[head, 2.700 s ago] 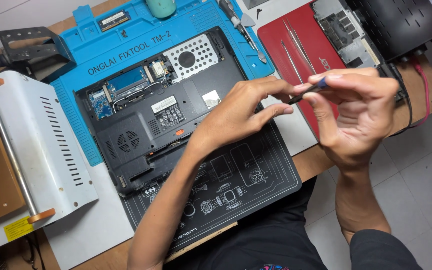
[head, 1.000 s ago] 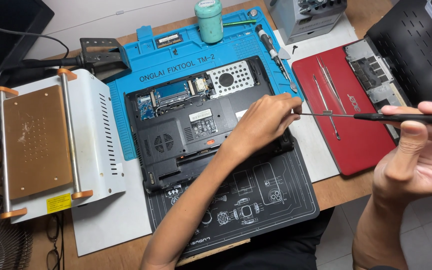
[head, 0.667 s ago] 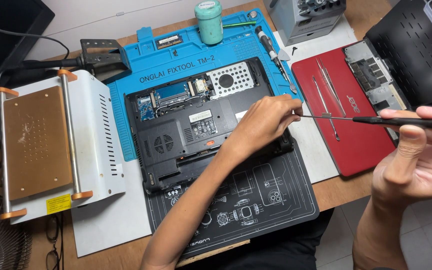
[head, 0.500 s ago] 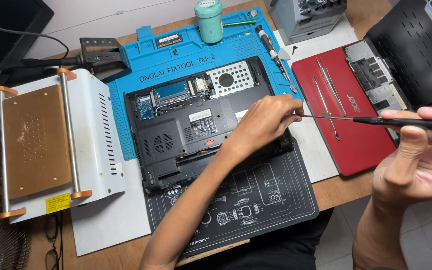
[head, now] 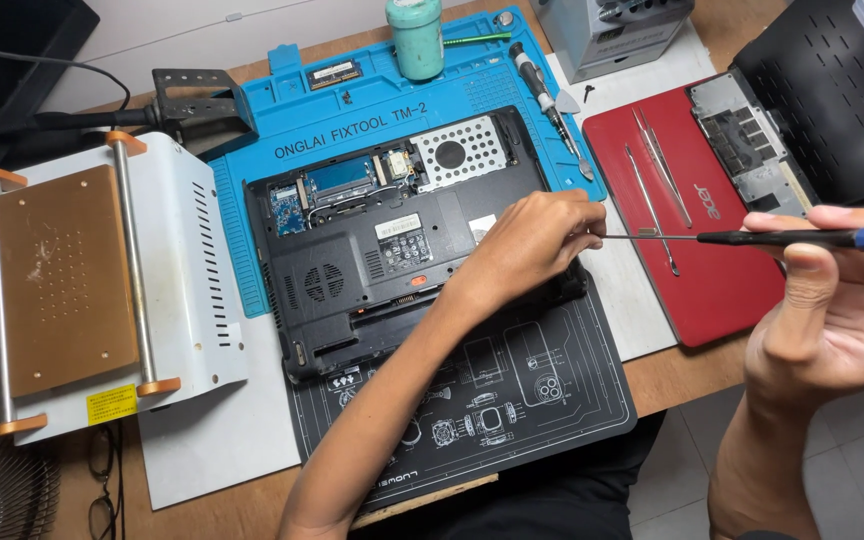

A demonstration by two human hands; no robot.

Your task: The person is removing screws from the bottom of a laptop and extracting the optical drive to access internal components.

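Note:
An opened black laptop base (head: 372, 255) lies underside up across a blue repair mat (head: 372, 110) and a black printed mat (head: 492, 400). My left hand (head: 532, 245) rests on the laptop's right edge, its fingertips pinched around the metal tip of a long screwdriver (head: 752, 238). My right hand (head: 832, 310) is raised near the camera at the right and holds the screwdriver's black and blue handle between thumb and fingers. The shaft runs level between the two hands, above a red laptop lid (head: 712, 230).
A white heating machine with a copper plate (head: 72, 280) stands at the left. Tweezers (head: 657, 180) lie on the red lid, another screwdriver (head: 542, 90) and a green bottle (head: 414, 38) on the blue mat. A black perforated panel (head: 822, 100) sits at top right.
Earlier both hands were together near the camera on the small tool. Since then the left hand has gone down to the laptop's edge; over the last second almost nothing moves.

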